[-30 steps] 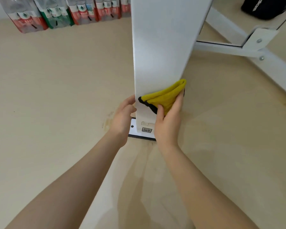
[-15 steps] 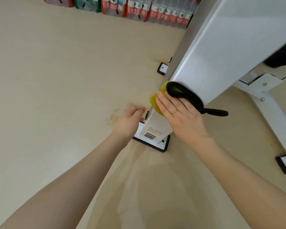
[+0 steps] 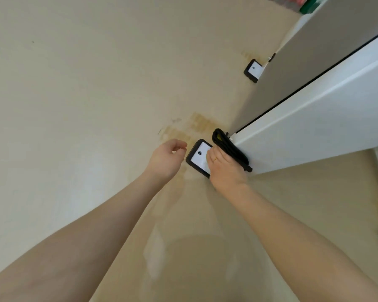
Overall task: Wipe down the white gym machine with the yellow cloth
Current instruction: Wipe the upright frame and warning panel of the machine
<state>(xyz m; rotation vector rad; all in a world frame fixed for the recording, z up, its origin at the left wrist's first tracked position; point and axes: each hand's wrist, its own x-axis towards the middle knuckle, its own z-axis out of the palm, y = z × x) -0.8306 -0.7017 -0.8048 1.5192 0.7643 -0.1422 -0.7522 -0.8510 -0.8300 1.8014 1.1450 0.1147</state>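
— Cloth: how does it look?
— Mostly its black edging shows, bunched into a dark roll, with only a sliver of yellow peeking out near its upper end. It sits just right of centre, pressed against the bottom end of the white machine post.
— Who holds it?
— The right hand, coming up from five o'clock. Its fingers are curled onto the cloth, clamping it to the post. A gold ring shows on one finger.
— And the other hand?
— The left hand hovers just beside it at nine o'clock, fingers loosely curled and holding nothing, apart from the post.
— What lies under them?
— A white foot plate with a black rim, flat on the beige floor, between the two hands; the right hand partly covers it.
— Farther out?
— Yellowish stains on the floor at twelve o'clock from the hands. Beyond, toward one o'clock, a second black-rimmed foot plate beside a grey panel of the machine.
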